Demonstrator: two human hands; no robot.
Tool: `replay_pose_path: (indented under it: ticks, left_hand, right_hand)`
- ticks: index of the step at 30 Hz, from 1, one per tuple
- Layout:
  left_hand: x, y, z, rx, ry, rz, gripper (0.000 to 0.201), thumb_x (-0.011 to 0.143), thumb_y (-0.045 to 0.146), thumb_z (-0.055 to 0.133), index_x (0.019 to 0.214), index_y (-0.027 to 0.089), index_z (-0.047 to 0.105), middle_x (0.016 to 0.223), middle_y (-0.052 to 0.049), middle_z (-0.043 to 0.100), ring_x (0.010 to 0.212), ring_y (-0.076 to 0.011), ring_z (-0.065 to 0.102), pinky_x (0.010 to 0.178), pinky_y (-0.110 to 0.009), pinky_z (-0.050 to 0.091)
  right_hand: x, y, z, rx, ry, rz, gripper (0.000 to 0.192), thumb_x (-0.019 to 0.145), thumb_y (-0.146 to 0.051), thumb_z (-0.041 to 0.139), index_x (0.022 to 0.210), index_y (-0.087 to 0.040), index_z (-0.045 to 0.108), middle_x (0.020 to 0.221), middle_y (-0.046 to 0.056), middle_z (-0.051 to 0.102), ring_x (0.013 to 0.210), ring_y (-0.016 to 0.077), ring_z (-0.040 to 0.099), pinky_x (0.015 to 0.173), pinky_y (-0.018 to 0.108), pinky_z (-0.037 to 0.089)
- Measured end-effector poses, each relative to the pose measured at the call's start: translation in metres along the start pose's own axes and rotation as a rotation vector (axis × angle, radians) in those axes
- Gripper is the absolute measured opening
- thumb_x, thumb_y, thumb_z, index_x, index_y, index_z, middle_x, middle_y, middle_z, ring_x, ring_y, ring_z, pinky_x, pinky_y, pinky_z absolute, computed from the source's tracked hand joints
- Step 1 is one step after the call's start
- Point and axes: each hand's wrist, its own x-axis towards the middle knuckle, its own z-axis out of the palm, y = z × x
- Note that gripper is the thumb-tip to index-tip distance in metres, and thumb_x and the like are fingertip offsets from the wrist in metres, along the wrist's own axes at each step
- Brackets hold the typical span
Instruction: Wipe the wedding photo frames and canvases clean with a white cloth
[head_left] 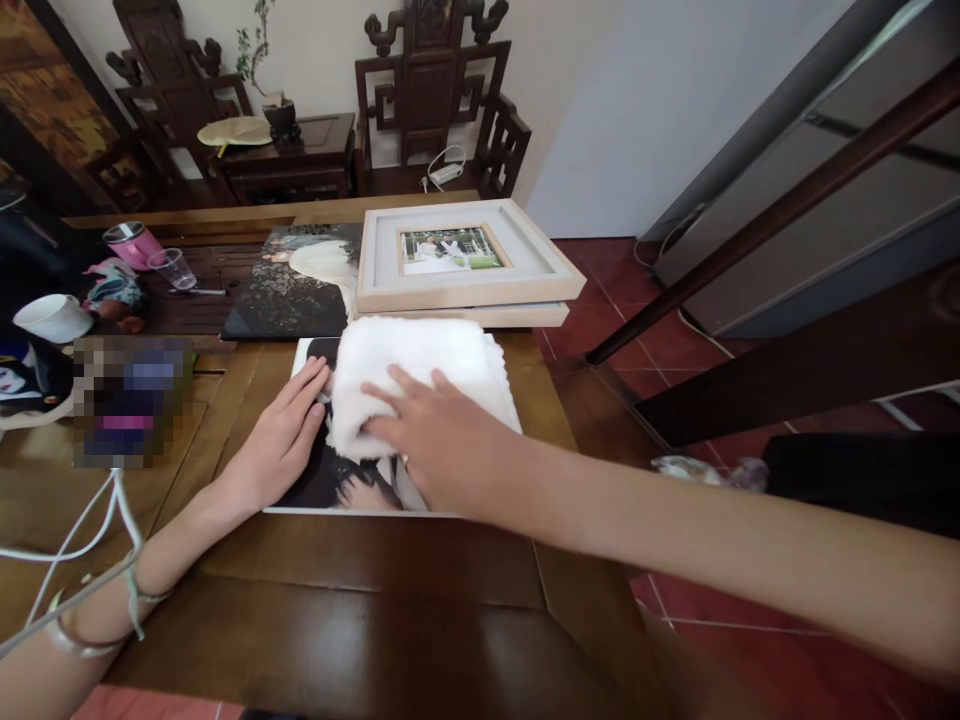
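A white fluffy towel (420, 350), folded into a thick pad, lies on a glossy photo panel (300, 490) with a light edge. My right hand (435, 430) presses down on the towel from above, its fingers a little spread and its thumb tucked at the towel's near left fold. Beside it, my left hand (289, 435) rests on the left part of the panel, fingers stretched out and holding nothing. Much of the panel's picture is covered by the towel and my hands; dark areas and a pictured hand show at its near edge.
Behind lie a dark photo panel (292, 285) and a pale wooden picture frame (472, 290) stacked on another. At left are a pixelated device (135, 400) with white cables, a white cup (52, 318), a pink mug (135, 245) and a clear plastic cup (174, 268).
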Motion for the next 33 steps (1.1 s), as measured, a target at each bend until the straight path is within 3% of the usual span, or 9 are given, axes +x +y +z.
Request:
replay_pose_path:
  ticks: [3,6,10,16,20,23,26,30,33]
  left_hand:
    - [0.000,0.000,0.000,-0.026,-0.021,0.003,0.049,0.102,0.036,0.029,0.143,0.014,0.045,0.157,-0.011,0.034,0.146,-0.0245,0.028,0.121,-0.045,0.023]
    - [0.000,0.000,0.000,-0.024,-0.034,0.002,0.051,0.102,0.035,0.028,0.145,0.010,0.042,0.157,-0.014,0.032,0.147,-0.0242,0.027,0.121,-0.044,0.023]
    - [-0.001,-0.002,0.002,-0.002,-0.034,0.006,0.053,0.101,0.034,0.031,0.146,0.008,0.038,0.158,-0.016,0.029,0.147,-0.0239,0.026,0.120,-0.044,0.024]
    - [-0.003,-0.007,0.004,0.032,-0.038,0.028,0.051,0.102,0.032,0.029,0.147,0.010,0.037,0.159,-0.015,0.027,0.148,-0.0236,0.024,0.121,-0.045,0.022]
    - [-0.003,-0.005,0.004,0.020,-0.019,0.031,0.052,0.102,0.034,0.029,0.147,0.010,0.038,0.158,-0.015,0.029,0.148,-0.0234,0.025,0.121,-0.044,0.022]
    - [-0.002,-0.001,0.003,-0.018,-0.017,0.003,0.053,0.102,0.039,0.031,0.147,0.013,0.040,0.158,-0.013,0.030,0.147,-0.0246,0.026,0.121,-0.047,0.021]
    - [-0.002,-0.001,0.002,-0.169,0.069,-0.044,0.055,0.102,0.044,0.030,0.147,0.014,0.040,0.155,-0.012,0.037,0.145,-0.0257,0.031,0.121,-0.048,0.021]
    - [-0.001,-0.007,0.004,-0.513,0.265,-0.103,0.056,0.102,0.050,0.022,0.148,0.022,0.039,0.154,-0.007,0.040,0.142,-0.0267,0.036,0.120,-0.049,0.026]
    - [0.000,-0.009,0.003,-0.545,0.267,-0.129,0.058,0.102,0.051,0.018,0.148,0.023,0.039,0.154,-0.005,0.041,0.143,-0.0266,0.036,0.119,-0.048,0.028]
  right_hand:
    - [-0.017,-0.023,0.007,0.031,-0.004,-0.087,0.049,0.076,-0.004,0.061,0.123,-0.017,0.063,0.155,0.016,0.036,0.142,0.0455,0.025,0.106,0.069,0.031]
    - [-0.035,-0.040,0.010,0.097,-0.044,-0.165,0.042,0.074,-0.011,0.069,0.115,-0.018,0.068,0.152,0.017,0.040,0.141,0.0480,0.027,0.105,0.073,0.029]
    - [-0.048,-0.043,0.005,0.198,-0.141,-0.234,0.045,0.074,-0.010,0.064,0.118,-0.019,0.068,0.152,0.013,0.041,0.142,0.0427,0.028,0.109,0.069,0.029]
    - [-0.036,-0.009,0.002,0.162,-0.080,-0.042,0.061,0.073,0.003,0.049,0.129,-0.021,0.061,0.156,0.004,0.036,0.146,0.0303,0.023,0.115,0.058,0.028]
    - [-0.015,0.012,0.006,0.013,0.009,0.097,0.059,0.077,0.002,0.049,0.132,-0.019,0.058,0.157,0.007,0.034,0.146,0.0341,0.023,0.112,0.060,0.030]
    - [-0.003,0.010,0.007,-0.062,0.049,0.119,0.051,0.082,-0.005,0.053,0.132,-0.015,0.057,0.157,0.014,0.032,0.144,0.0431,0.022,0.108,0.066,0.029]
    - [0.003,-0.005,0.008,-0.056,0.044,0.039,0.049,0.082,-0.008,0.058,0.130,-0.015,0.059,0.157,0.017,0.031,0.142,0.0485,0.022,0.106,0.071,0.027]
    - [0.000,-0.023,0.012,0.006,0.052,-0.229,0.038,0.085,-0.010,0.055,0.122,-0.016,0.065,0.155,0.016,0.036,0.142,0.0476,0.024,0.106,0.072,0.026]
    - [-0.010,-0.027,0.013,0.061,0.087,-0.446,0.034,0.089,-0.011,0.050,0.117,-0.018,0.068,0.151,0.013,0.044,0.142,0.0439,0.027,0.108,0.071,0.025]
